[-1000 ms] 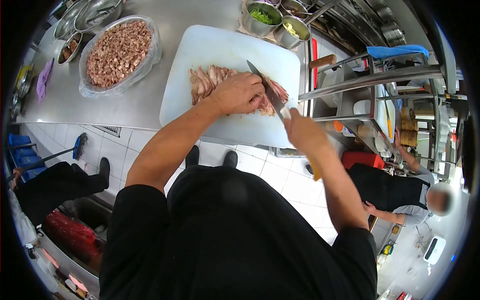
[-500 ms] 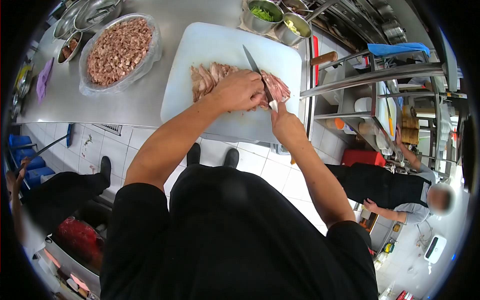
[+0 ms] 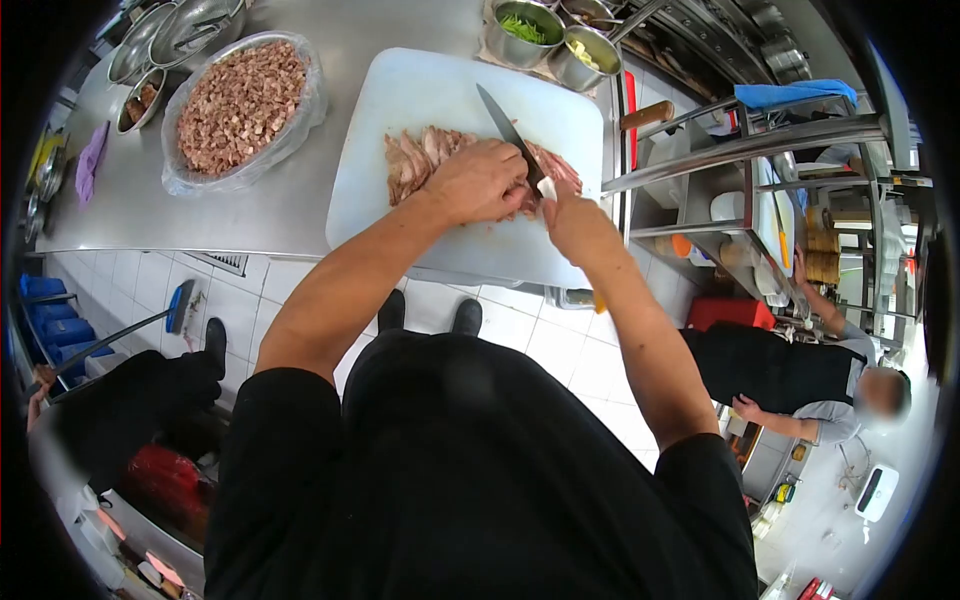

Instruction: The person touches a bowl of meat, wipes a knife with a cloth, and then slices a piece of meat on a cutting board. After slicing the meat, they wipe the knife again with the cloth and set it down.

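Note:
On the white cutting board (image 3: 420, 95), sliced meat (image 3: 410, 165) lies in a loose pile on the left, with pinkish strips (image 3: 558, 168) on the right. My left hand (image 3: 482, 180) presses down on the meat with curled fingers, beside the blade; its fingertips are partly hidden. My right hand (image 3: 580, 232) is closed around the white handle of a knife (image 3: 505, 118). The blade points away and to the left, passing between my left hand and the strips. Where its edge meets the meat is hard to see.
A plastic-lined bowl of diced meat (image 3: 240, 105) stands on the steel table (image 3: 270, 215). Metal pots (image 3: 520, 45) hold chopped greens beyond the board. Another knife's wooden handle (image 3: 647, 115) juts out on the right. One person (image 3: 780, 370) stands at right; another (image 3: 140, 405) holds a broom (image 3: 178, 308) at left.
The knife has shifted slightly, its tip a little farther left and away. My left hand stays on the meat. At left, the other person's broom and leg have moved into fuller view.

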A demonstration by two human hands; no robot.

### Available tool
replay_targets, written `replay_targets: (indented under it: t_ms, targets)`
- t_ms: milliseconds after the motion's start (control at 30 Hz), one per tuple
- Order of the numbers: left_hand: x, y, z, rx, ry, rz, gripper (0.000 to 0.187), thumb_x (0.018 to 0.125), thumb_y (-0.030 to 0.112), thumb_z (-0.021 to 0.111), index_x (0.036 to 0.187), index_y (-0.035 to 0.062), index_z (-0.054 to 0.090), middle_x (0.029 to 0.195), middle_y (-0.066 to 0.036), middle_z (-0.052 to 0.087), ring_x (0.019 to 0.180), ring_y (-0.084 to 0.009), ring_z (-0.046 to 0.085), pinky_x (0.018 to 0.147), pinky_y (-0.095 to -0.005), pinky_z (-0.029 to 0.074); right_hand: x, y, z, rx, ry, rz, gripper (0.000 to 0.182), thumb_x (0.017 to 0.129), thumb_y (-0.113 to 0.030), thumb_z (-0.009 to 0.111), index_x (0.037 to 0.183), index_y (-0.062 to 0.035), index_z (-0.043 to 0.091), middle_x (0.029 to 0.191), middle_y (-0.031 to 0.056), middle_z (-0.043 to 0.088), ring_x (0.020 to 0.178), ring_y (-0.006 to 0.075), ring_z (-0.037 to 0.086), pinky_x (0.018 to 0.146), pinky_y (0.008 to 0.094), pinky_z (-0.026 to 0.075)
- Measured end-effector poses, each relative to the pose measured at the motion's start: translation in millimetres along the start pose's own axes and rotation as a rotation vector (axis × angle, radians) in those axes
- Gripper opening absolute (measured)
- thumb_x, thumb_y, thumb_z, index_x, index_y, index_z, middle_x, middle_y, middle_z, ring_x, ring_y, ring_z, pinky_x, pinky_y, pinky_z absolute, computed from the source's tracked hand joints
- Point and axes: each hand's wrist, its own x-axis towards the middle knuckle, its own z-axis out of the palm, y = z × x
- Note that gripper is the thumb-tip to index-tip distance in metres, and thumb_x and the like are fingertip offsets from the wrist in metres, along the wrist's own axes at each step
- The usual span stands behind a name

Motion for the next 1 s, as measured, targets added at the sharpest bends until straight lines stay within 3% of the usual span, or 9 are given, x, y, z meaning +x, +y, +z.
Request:
replay_targets:
  t_ms: [133, 167, 300, 433, 533, 600, 767, 867, 1000]
  targets:
    - [1.2, -0.2, -4.5, 0.013, 0.051, 0.022, 0.019, 0.079, 0.022, 0.068, 0.091, 0.0071, 0.065, 0.098, -0.009, 0.060, 0.096, -0.0312, 0.060, 0.088, -0.0429, 0.050, -30.2, -17.9, -61.3, 0.077, -0.287, 0.155, 0.036, 0.104, -0.031, 0.043, 0.118, 0.0021, 0.050, 0.087, 0.0300, 0.069, 0.076, 0.0486, 0.068, 0.073, 0.0559, 0.054]
    - [2.0, -3.2, -3.8, 0.022, 0.060, 0.030, 0.019, 0.079, 0.022, 0.067, 0.090, 0.0064, 0.065, 0.097, -0.010, 0.061, 0.096, -0.0310, 0.060, 0.087, -0.0428, 0.050, -32.7, -12.9, -47.8, -0.008, -0.350, 0.157, 0.046, 0.103, -0.032, 0.044, 0.137, -0.0005, 0.043, 0.099, 0.0315, 0.068, 0.091, 0.0477, 0.069, 0.085, 0.0565, 0.053]
    - [5.2, -7.4, -0.9, -0.033, 0.010, 0.023, 0.017, 0.080, 0.021, 0.064, 0.088, 0.0055, 0.066, 0.096, -0.011, 0.061, 0.096, -0.0308, 0.060, 0.085, -0.0432, 0.051, -12.2, -16.2, 11.5, -0.002, -0.126, 0.155, 0.039, 0.103, -0.031, 0.044, 0.127, 0.0000, 0.047, 0.085, 0.0272, 0.070, 0.077, 0.0477, 0.070, 0.073, 0.0557, 0.056]
    - [4.2, -13.9, -26.4, -0.074, -0.130, 0.076, 0.019, 0.081, 0.015, 0.063, 0.097, 0.0060, 0.066, 0.104, -0.009, 0.062, 0.100, -0.0324, 0.060, 0.090, -0.0443, 0.049, 1.3, -39.8, -69.7, 0.277, -0.344, 0.242, 0.033, 0.103, -0.029, 0.042, 0.118, -0.0002, 0.051, 0.084, 0.0281, 0.069, 0.078, 0.0457, 0.070, 0.074, 0.0543, 0.055]
    - [-2.4, -24.2, -27.7, -0.028, -0.140, 0.191, 0.022, 0.080, 0.014, 0.061, 0.100, 0.0056, 0.067, 0.107, -0.010, 0.062, 0.104, -0.0327, 0.059, 0.094, -0.0441, 0.048, -20.8, -24.2, -61.0, 0.062, -0.373, 0.186, 0.042, 0.104, -0.030, 0.041, 0.131, 0.0024, 0.044, 0.083, 0.0285, 0.069, 0.061, 0.0396, 0.069, 0.064, 0.0491, 0.057]
    - [-2.2, -24.1, -22.4, -0.028, -0.112, 0.185, 0.024, 0.079, 0.013, 0.061, 0.102, 0.0057, 0.066, 0.109, -0.011, 0.061, 0.105, -0.0323, 0.058, 0.096, -0.0437, 0.047, -28.8, -23.5, -16.4, -0.030, -0.225, 0.193, 0.043, 0.105, -0.034, 0.040, 0.130, 0.0007, 0.045, 0.086, 0.0308, 0.069, 0.085, 0.0477, 0.068, 0.077, 0.0578, 0.053]
    - [-0.1, -21.1, -20.6, -0.053, -0.166, 0.154, 0.026, 0.078, 0.012, 0.061, 0.103, 0.0067, 0.066, 0.108, -0.011, 0.060, 0.106, -0.0315, 0.058, 0.096, -0.0437, 0.046, 6.1, -21.9, -9.0, 0.018, -0.081, 0.077, 0.042, 0.104, -0.034, 0.042, 0.126, 0.0003, 0.049, 0.087, 0.0297, 0.069, 0.077, 0.0438, 0.070, 0.071, 0.0538, 0.056]
    - [-7.4, -19.3, -20.1, -0.050, -0.144, 0.127, 0.026, 0.078, 0.012, 0.061, 0.102, 0.0078, 0.066, 0.106, -0.011, 0.060, 0.105, -0.0315, 0.058, 0.096, -0.0434, 0.047, -3.3, -46.9, -77.1, 0.158, -0.460, 0.247, 0.044, 0.104, -0.034, 0.042, 0.129, 0.0016, 0.048, 0.086, 0.0297, 0.069, 0.076, 0.0443, 0.070, 0.072, 0.0547, 0.056]
    - [-4.5, -27.0, -18.8, -0.048, -0.099, 0.156, 0.025, 0.077, 0.012, 0.061, 0.102, 0.0080, 0.065, 0.104, -0.011, 0.058, 0.103, -0.0320, 0.058, 0.094, -0.0431, 0.047, -27.2, -36.4, -13.2, -0.002, -0.219, 0.219, 0.036, 0.103, -0.033, 0.045, 0.120, -0.0008, 0.047, 0.086, 0.0309, 0.069, 0.086, 0.0483, 0.069, 0.079, 0.0578, 0.054]
